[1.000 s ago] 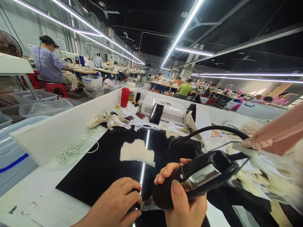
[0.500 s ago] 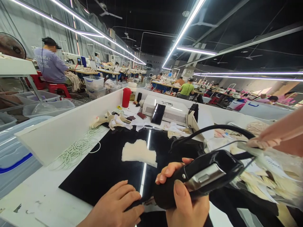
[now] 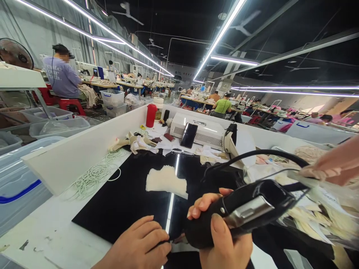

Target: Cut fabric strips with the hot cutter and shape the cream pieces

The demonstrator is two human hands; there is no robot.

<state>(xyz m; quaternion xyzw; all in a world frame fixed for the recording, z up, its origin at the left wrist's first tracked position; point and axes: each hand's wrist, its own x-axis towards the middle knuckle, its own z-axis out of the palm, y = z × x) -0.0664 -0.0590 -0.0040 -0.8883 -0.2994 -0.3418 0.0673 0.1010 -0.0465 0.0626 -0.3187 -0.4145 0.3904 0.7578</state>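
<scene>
My right hand (image 3: 224, 239) is wrapped round a thick black corded hand tool (image 3: 238, 215) with a silver metal plate on its side. A black cable curves from its far right end. My left hand (image 3: 140, 243) rests low on the board's near edge, its fingers curled towards the thumb. Something dark shows between them, but I cannot make out what it is. Ahead of both hands, a cream fabric stack (image 3: 166, 181) lies on the shiny black board (image 3: 112, 209). The tool's near end is hidden by its own body and my fingers.
Pale green cord (image 3: 97, 173) lies tangled at left. Behind the board are fabric scraps (image 3: 140, 144), a phone (image 3: 189, 135), a white vented machine (image 3: 202, 129) and a red bottle (image 3: 151, 115). At right, a blurred pinkish shape (image 3: 333, 160) overhangs bagged scraps (image 3: 314, 216). White walls edge the table.
The whole view has shifted slightly to the right. Both hands keep nearly the same pose, with the tool still in my right hand. The cream fabric stays on the board.
</scene>
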